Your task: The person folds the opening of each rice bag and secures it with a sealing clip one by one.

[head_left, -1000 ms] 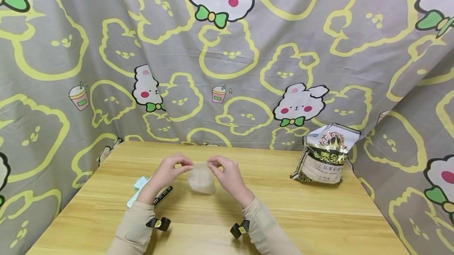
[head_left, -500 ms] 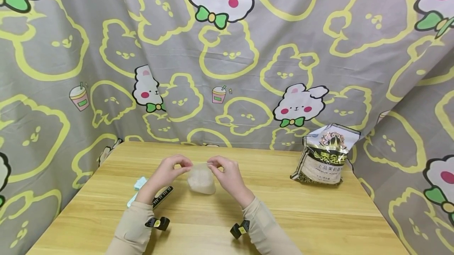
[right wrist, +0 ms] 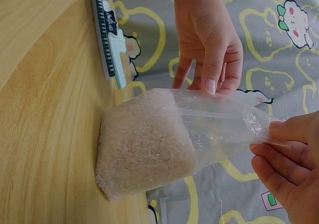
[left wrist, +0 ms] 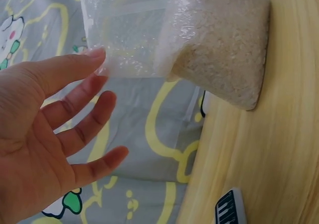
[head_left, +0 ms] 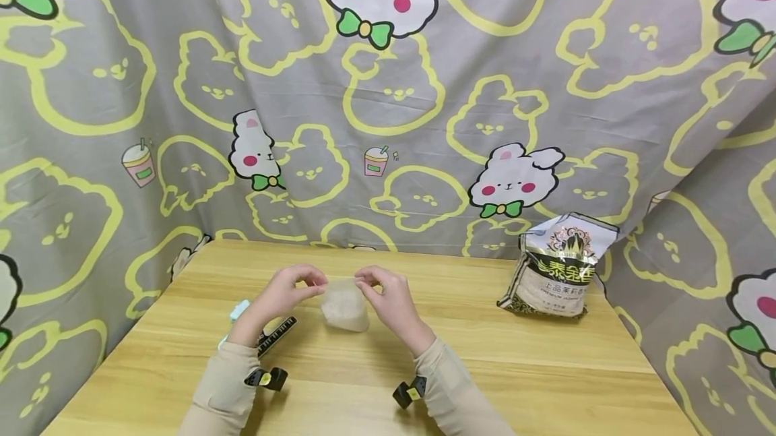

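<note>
Wood-grained tabletop (head_left: 521, 368) supports a clear, rice-plumped plastic bag (right wrist: 147, 144) pinched by hands (head_left: 289, 292) (head_left: 391, 298).

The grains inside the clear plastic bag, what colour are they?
Pale off-white: the small rice grains in the clear plastic bag show best in the right wrist view.

L arm (head_left: 224, 385) & R arm (head_left: 457, 389) fwd, angled in. L hand (head_left: 287, 293): thumb/index pinch, other fingers (left wrist: 92, 127) loosely spread. R hand (head_left: 391, 296): thumb-to-finger pinch. Hands close, approx. level.
</note>
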`<state>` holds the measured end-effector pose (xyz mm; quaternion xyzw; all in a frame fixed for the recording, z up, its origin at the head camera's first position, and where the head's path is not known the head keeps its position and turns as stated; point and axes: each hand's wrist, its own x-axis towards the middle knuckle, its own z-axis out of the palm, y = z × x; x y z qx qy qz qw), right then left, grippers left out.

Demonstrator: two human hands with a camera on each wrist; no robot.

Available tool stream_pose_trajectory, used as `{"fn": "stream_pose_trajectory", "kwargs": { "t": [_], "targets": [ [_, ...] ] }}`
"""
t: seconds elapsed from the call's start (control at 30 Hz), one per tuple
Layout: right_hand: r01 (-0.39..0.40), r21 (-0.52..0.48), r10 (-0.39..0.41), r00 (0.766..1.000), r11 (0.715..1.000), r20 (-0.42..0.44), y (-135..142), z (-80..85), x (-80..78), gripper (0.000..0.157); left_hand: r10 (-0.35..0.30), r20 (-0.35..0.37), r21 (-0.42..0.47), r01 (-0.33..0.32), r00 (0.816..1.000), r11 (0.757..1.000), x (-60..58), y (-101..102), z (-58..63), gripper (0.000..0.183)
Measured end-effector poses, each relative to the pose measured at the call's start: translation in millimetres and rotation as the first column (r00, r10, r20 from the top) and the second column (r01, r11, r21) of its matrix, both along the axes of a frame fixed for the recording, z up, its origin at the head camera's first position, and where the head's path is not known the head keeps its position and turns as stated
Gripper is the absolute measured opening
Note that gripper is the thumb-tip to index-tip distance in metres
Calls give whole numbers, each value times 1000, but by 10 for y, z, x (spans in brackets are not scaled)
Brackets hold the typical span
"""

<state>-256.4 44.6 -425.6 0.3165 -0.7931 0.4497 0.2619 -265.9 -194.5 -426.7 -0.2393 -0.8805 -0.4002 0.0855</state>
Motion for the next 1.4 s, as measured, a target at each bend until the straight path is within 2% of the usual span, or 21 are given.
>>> {"fn": "stream_pose_trajectory", "kwargs": {
  "t": [0.3, 0.73, 1.03, 1.4],
  "targets": [
    [1, -3, -1, 999, 1000, 35, -20, -59, 1, 8, -9, 29, -26, 10, 1000, 1000, 68, -70, 15, 9],
    [3, -5, -3, 1000, 1000, 29, -23, -64, 1, 8, 82, 30, -84, -79, 996, 993, 264, -415, -120, 11],
    [2, -3, -2, 1000, 1000, 24, -11, -54, 6, 8, 167, 34, -133, -161, 985, 978, 435, -630, -198, 14],
    [-5, -4, 5, 1000, 1000, 15, -1, -30, -26, 8, 192, 90, -138, -179, 977, 974, 589, -878, -281, 22]
  ]
}}
